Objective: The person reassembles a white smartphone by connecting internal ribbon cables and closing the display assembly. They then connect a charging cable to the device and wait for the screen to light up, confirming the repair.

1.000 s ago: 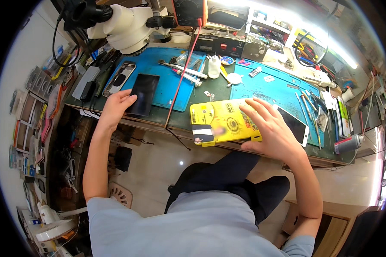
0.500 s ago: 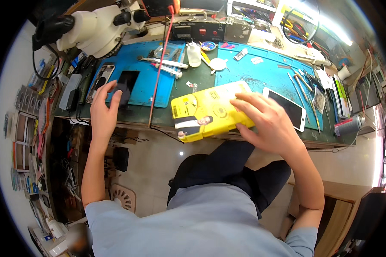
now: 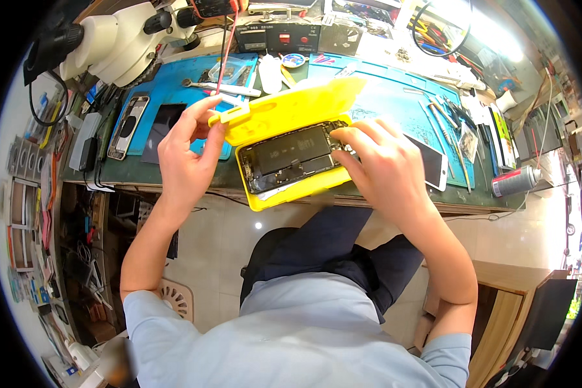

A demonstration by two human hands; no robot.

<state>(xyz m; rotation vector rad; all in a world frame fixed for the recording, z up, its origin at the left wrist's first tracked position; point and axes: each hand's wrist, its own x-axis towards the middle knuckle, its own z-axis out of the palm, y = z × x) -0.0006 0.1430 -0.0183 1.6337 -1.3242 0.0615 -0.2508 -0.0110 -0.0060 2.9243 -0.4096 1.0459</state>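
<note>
A yellow plastic box (image 3: 265,202) stands open at the near edge of the bench, its lid (image 3: 291,110) tilted back. In it lies an opened smartphone (image 3: 292,155), with its black battery and inner parts showing and something white under its near edge. My left hand (image 3: 191,145) is closed at the lid's left corner, thumb and fingertips by the catch. With thumb and fingers, my right hand (image 3: 385,161) grips the phone's right end, covering that corner of the box. Beyond my left hand lies a dark phone screen (image 3: 163,129); right of my right hand, a white-framed phone (image 3: 436,169).
Blue mats (image 3: 388,87) cover much of the bench. A microscope (image 3: 113,48) stands at the back left, near a phone housing (image 3: 128,126). A white bottle (image 3: 269,74) stands behind the lid. Thin tools (image 3: 441,126) and a spray can (image 3: 516,181) lie at the right.
The yellow box has gone from closed to open, uncovering the smartphone inside. My left hand has moved right to the lid; my right hand has shifted from the box top to the phone's end.
</note>
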